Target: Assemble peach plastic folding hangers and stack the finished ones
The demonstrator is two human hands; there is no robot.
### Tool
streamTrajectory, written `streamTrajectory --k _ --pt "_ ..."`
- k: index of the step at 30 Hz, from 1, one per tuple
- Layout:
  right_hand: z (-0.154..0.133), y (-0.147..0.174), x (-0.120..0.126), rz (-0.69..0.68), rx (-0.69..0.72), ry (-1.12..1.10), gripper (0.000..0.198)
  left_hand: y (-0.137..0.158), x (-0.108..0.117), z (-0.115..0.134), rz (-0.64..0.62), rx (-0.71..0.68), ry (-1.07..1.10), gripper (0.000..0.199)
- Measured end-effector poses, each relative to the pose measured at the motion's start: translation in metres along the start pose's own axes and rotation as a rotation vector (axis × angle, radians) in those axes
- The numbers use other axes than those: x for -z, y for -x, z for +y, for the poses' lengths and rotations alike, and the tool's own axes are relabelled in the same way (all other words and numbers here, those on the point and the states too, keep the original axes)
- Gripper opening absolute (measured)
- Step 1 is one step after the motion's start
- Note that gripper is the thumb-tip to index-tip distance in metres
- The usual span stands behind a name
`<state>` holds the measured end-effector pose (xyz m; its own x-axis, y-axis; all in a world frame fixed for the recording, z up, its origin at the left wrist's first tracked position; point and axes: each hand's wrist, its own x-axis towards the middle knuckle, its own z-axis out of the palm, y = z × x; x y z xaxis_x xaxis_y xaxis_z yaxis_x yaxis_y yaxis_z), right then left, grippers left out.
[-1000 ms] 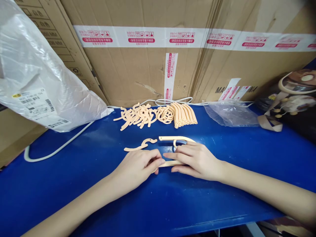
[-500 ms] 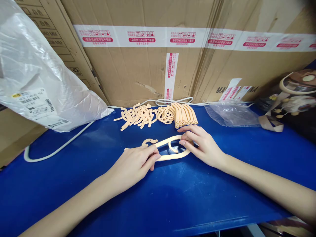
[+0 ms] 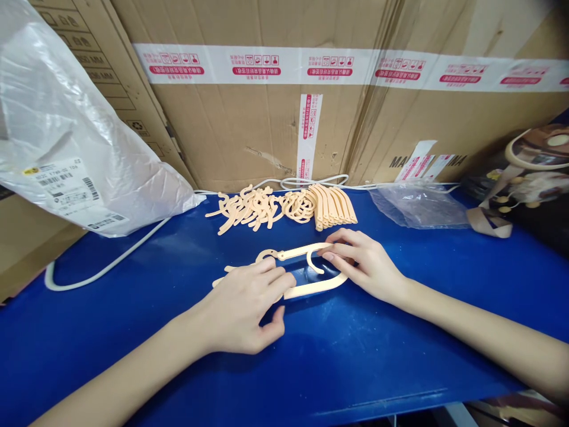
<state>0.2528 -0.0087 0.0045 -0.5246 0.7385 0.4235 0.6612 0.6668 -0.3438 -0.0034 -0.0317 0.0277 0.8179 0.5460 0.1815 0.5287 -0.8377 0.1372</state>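
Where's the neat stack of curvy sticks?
In the head view, the stack is just right of centre on the blue table, between the curled pieces and the clear bag.

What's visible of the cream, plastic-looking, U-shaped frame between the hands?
The cream, plastic-looking, U-shaped frame is over the flat, glossy blue table, long arms pointing left. The far arm's tip has a small hole; a thin curved hook shows between the arms. The right hand holds and partly hides the bend; the left hand is at the near arm's end.
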Motion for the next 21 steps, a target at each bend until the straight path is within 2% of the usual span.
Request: streamTrajectory --k 4,9,21 --pt "-0.001 0.001 0.0 -0.047 -0.066 -0.022 0.028 -0.002 0.002 -0.003 -0.048 -0.052 -0.034 0.023" --pt "-0.001 0.002 -0.001 -0.07 -0.095 -0.002 0.028 -0.001 0.0 -0.01 -0.009 -0.065 -0.003 0.031" --pt "0.0 0.001 -0.001 -0.108 -0.127 0.029 0.027 -0.001 -0.001 -0.017 0.082 -0.038 -0.144 0.033"
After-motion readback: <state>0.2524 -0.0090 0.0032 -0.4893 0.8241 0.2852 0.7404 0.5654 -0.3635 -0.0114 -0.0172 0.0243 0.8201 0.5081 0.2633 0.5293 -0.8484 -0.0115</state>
